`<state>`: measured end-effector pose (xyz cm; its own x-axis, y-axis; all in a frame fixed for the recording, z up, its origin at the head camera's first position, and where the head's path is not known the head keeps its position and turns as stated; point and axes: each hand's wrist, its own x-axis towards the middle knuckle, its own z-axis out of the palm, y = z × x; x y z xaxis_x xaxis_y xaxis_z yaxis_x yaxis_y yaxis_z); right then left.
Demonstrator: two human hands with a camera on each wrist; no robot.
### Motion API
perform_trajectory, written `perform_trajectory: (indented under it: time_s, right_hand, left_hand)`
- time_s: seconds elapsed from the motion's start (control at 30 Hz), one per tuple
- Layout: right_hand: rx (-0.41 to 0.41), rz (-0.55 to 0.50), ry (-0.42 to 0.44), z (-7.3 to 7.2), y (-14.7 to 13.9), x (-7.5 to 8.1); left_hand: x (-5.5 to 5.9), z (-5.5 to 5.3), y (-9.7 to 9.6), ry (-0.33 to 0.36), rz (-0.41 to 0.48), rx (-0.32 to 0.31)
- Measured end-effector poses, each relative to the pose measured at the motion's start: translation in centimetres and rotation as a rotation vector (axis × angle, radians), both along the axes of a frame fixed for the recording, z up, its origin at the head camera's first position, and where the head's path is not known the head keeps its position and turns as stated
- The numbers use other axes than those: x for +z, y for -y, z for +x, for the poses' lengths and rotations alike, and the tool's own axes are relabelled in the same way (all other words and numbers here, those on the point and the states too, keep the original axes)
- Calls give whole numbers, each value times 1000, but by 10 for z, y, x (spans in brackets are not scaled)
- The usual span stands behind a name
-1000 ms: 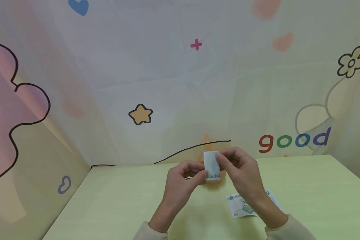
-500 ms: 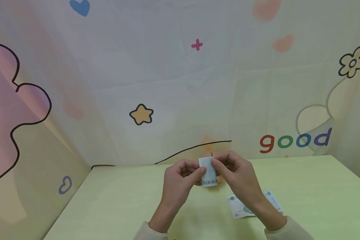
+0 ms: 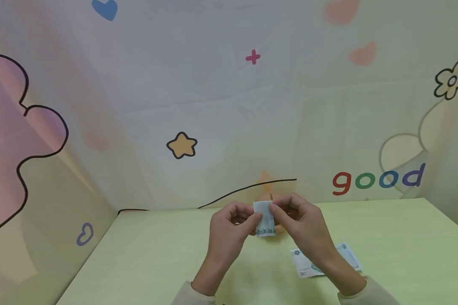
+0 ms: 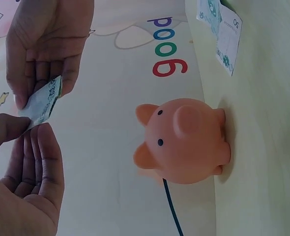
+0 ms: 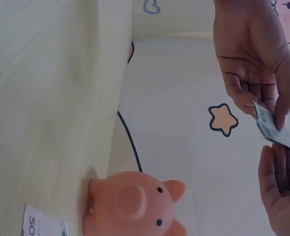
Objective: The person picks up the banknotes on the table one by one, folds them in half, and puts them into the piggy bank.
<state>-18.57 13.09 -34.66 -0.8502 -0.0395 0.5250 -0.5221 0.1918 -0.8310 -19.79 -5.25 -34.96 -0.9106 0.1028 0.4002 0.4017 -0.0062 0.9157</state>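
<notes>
A folded banknote (image 3: 265,223), pale with green print along its lower edge, is held up over the table between both hands. My left hand (image 3: 227,233) pinches its left side, thumb on the near face. Opposite it, my right hand (image 3: 307,226) pinches the upper right part of the note. Just behind, an orange-pink piggy bank (image 4: 189,142) stands on the table, mostly hidden by the hands and note in the head view. Both wrist views show its face and ears.
Flat on the pale yellow-green table (image 3: 145,258) lies at least one more banknote (image 3: 303,266), marked 50, partly covered by the right forearm. A printed backdrop cloth (image 3: 221,110) with a star and "good" lettering rises behind the table.
The folded banknote has come slightly down and left, and the left thumb has slid higher on it. Over the last half second the hands have barely moved.
</notes>
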Motion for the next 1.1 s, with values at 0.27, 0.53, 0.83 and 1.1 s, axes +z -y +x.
perform_trajectory:
  time_s: [0.27,0.53,0.83,1.1]
  right_hand:
    - [20,-6,-1,0,3,-1]
    - [3,8,3,-1,3,-1]
    - [-28,14,-3,-2,3,-2]
    - [-49,8,-14,-2,4,-3]
  left_hand:
    - [-2,-1,0,-13,-17,25]
    - [-3,-3,-1,-23,-8,19]
    - [-4,-4,-2,-31,29,-44]
    - [-5,-4,-2,-26,30,-64]
